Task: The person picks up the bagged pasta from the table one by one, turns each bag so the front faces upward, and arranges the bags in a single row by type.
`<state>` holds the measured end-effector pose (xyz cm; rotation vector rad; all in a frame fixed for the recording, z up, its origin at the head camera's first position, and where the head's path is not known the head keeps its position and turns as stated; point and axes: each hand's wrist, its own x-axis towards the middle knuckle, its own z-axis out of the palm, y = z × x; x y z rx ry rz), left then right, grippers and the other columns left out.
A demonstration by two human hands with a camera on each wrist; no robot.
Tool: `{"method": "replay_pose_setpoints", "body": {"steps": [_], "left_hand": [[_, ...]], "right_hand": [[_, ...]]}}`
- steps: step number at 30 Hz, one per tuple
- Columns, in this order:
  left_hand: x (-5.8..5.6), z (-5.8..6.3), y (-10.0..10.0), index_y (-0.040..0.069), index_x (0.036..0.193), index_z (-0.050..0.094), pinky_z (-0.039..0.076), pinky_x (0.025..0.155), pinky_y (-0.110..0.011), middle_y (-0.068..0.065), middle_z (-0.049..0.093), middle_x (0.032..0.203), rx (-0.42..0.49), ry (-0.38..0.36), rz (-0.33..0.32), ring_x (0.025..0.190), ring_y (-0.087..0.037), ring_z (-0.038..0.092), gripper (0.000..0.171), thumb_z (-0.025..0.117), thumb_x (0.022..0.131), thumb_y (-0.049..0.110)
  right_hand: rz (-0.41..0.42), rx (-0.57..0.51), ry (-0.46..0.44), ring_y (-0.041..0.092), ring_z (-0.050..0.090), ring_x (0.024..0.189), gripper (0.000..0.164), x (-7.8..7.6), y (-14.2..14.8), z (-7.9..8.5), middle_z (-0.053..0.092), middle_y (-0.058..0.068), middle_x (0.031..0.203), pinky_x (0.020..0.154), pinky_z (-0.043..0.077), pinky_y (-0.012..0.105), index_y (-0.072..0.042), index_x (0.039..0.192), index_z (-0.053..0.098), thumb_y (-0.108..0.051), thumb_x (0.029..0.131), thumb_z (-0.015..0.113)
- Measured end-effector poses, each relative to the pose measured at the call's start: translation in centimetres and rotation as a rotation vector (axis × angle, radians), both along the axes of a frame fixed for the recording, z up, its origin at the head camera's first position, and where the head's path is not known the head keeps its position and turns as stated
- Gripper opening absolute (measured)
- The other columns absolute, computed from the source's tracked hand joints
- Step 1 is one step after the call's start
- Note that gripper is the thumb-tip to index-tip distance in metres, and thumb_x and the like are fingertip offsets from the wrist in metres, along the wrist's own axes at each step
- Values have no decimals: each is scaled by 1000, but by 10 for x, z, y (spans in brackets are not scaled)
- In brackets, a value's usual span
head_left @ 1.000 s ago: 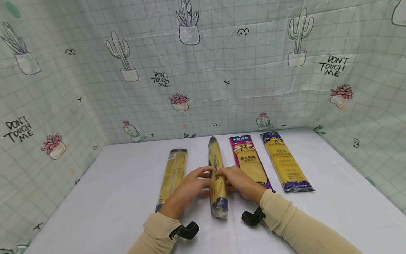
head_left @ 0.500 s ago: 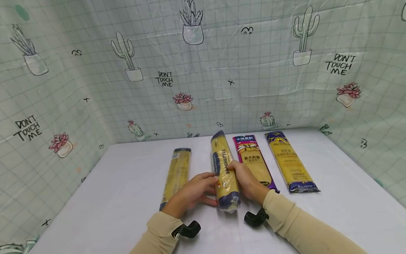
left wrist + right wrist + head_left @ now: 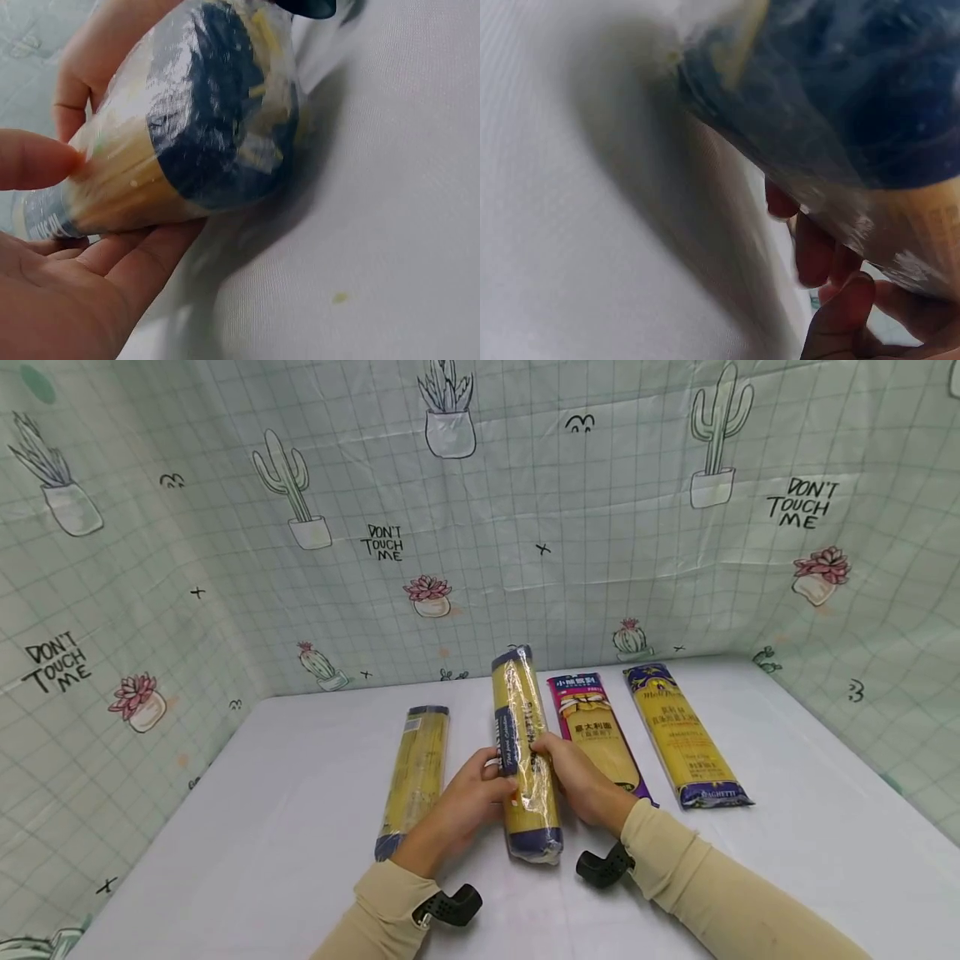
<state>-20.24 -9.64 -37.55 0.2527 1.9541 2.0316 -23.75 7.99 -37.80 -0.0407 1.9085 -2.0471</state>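
Observation:
Between both hands is a clear-wrapped spaghetti packet [image 3: 528, 777] with dark blue ends, its far end tilted up off the white table. My left hand [image 3: 468, 797] grips its left side, thumb on top and fingers beneath. From the right, my right hand [image 3: 581, 777] holds it with the thumb over the printed face. In the left wrist view the packet's blue end [image 3: 217, 112] casts a shadow on the cloth, with the left thumb [image 3: 37, 160] pressing the wrap. The right wrist view has the blue end [image 3: 855, 90] close up, with fingertips [image 3: 815, 251] under it.
A second spaghetti packet [image 3: 415, 777] lies left of the hands. To the right lie a pink-and-purple pasta packet [image 3: 596, 735] and a yellow-and-blue spaghetti packet [image 3: 682, 739]. Behind the white table [image 3: 262, 827] hangs a cactus-print curtain [image 3: 495, 527].
The held packet has rolled from its narrow side so its broad printed face shows, and its far end has risen. Both hands keep hold with shifted fingers. The other packets lie still.

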Motion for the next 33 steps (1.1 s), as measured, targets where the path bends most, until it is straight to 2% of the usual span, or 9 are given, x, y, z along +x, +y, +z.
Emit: {"method": "replay_pose_setpoints", "body": {"steps": [4, 7, 10, 17, 20, 25, 27, 30, 33], "left_hand": [[-2, 3, -2, -7, 140, 36, 53, 88, -38, -25, 54, 138, -39, 40, 67, 109, -27, 62, 53, 60, 94, 2], [-4, 6, -4, -7, 139, 40, 53, 89, -37, -23, 56, 135, -91, 76, 152, 109, -28, 63, 56, 66, 90, 4], [-5, 9, -8, -5, 140, 41, 52, 91, -39, -23, 55, 135, -116, 116, 207, 111, -31, 62, 58, 68, 89, 5], [-7, 12, -6, 1, 138, 45, 54, 82, -36, -16, 59, 125, -194, 184, 312, 100, -26, 61, 59, 74, 87, 9], [-7, 11, -4, 3, 138, 47, 54, 77, -33, -16, 59, 121, -227, 202, 343, 95, -24, 59, 62, 78, 86, 12], [-8, 9, -5, 5, 139, 47, 53, 75, -32, -14, 57, 121, -250, 185, 357, 94, -23, 57, 66, 81, 85, 21], [-8, 8, -7, 6, 140, 49, 54, 74, -32, -14, 58, 122, -234, 161, 346, 95, -23, 59, 62, 77, 88, 26], [-7, 8, -11, 6, 141, 51, 56, 72, -33, -13, 62, 121, -195, 97, 302, 94, -22, 63, 54, 66, 95, 30], [-8, 9, -16, 2, 138, 56, 58, 68, -33, -13, 66, 115, -187, -4, 212, 87, -20, 67, 49, 59, 98, 31]], "right_hand": [[13, 16, 17, 23, 57, 113, 56, -1, 0, 1, 55, 18, 133, 105, 39, 38, 5, 143, 42, -26, 97, 42], [23, 11, 48, 22, 60, 114, 53, -2, -1, 1, 58, 18, 133, 101, 45, 37, 5, 142, 44, -27, 100, 43], [51, 0, 86, 23, 62, 113, 51, -2, -1, 1, 59, 19, 132, 92, 51, 35, 6, 140, 46, -28, 102, 46], [107, 83, 163, 23, 61, 107, 54, 0, -4, -2, 62, 14, 127, 88, 52, 37, 1, 140, 52, -27, 95, 65], [120, 80, 176, 23, 64, 105, 57, 2, -4, -2, 64, 15, 125, 87, 54, 38, 1, 140, 52, -27, 94, 69], [107, 26, 151, 22, 67, 101, 53, 3, -3, -1, 66, 17, 121, 87, 56, 37, 3, 138, 54, -21, 94, 70], [91, 23, 136, 22, 66, 103, 53, 3, -3, 0, 65, 19, 123, 89, 55, 36, 6, 139, 51, -17, 94, 66], [51, 18, 109, 24, 62, 110, 56, 2, -2, -1, 58, 22, 131, 95, 52, 37, 9, 143, 43, -10, 94, 60], [12, 8, 80, 27, 57, 116, 63, 1, -2, -1, 51, 24, 138, 99, 49, 37, 11, 148, 36, -5, 91, 57]]}}
